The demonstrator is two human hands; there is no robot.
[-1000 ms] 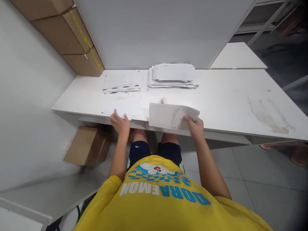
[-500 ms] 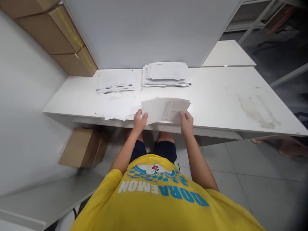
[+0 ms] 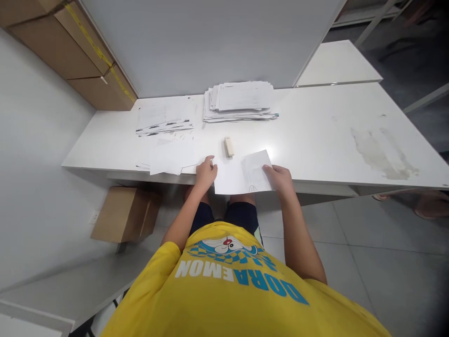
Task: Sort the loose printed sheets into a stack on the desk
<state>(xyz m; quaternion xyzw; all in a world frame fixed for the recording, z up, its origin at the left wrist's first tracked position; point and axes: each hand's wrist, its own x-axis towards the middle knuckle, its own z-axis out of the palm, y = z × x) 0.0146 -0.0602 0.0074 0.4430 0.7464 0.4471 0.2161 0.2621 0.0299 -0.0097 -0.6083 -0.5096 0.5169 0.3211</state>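
White printed sheets of paper (image 3: pixel 229 180) lie at the table's front edge, their near side jutting over it. On their right part is a greyish printed piece (image 3: pixel 257 168) with a round stamp-like mark near its lower edge. My right hand (image 3: pixel 279 179) pinches the right side, thumb on top. My left hand (image 3: pixel 206 174) is at the left edge, its fingers curled and thumb against the paper; the exact grip is partly hidden. Just beyond the sheets lies a small cream stapler (image 3: pixel 228 147). Left of my left hand, loose white sheets (image 3: pixel 171 157) rest on the table.
A thick stack of papers (image 3: pixel 242 98) stands by the partition (image 3: pixel 217 42). Another pile with dark-marked edges (image 3: pixel 164 119) is to its left. Cardboard boxes (image 3: pixel 100 93) rise at the table's left end; another box (image 3: pixel 115 213) is underneath. Stains mark the white table (image 3: pixel 315 135) at right.
The sheets have been lowered and tilted flatter toward me, which uncovers the stapler behind them. My right hand has moved slightly right and nearer; my left hand stays at the left edge.
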